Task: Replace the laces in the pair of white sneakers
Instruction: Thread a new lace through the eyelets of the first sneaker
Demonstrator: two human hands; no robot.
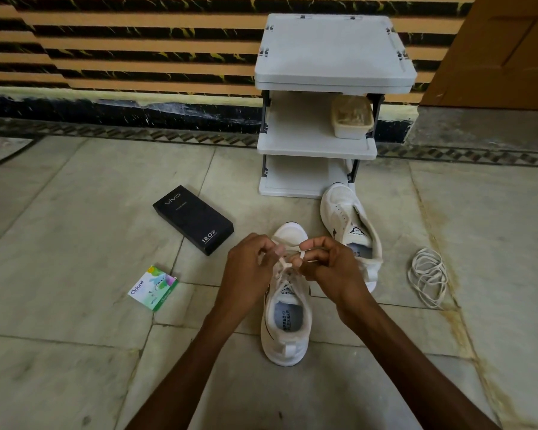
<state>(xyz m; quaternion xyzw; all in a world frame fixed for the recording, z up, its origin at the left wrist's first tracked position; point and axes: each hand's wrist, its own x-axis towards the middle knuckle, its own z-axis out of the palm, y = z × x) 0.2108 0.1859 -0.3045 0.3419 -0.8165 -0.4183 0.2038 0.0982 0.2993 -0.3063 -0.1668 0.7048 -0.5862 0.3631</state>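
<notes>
A: While the head view is logged: item one, near sneaker, upright on the floor, toe pointing away, its lace crossed over the tongue.
B: Hands?
A: Left hand and right hand, fingers curled, each pinching a strand of that lace above the forefoot.
B: Handling note?
A: Probably one eyelet row in hand. Keep both strands evenly taut, flat and untwisted. Second sneaker and loose lace lie to the right.
</notes>
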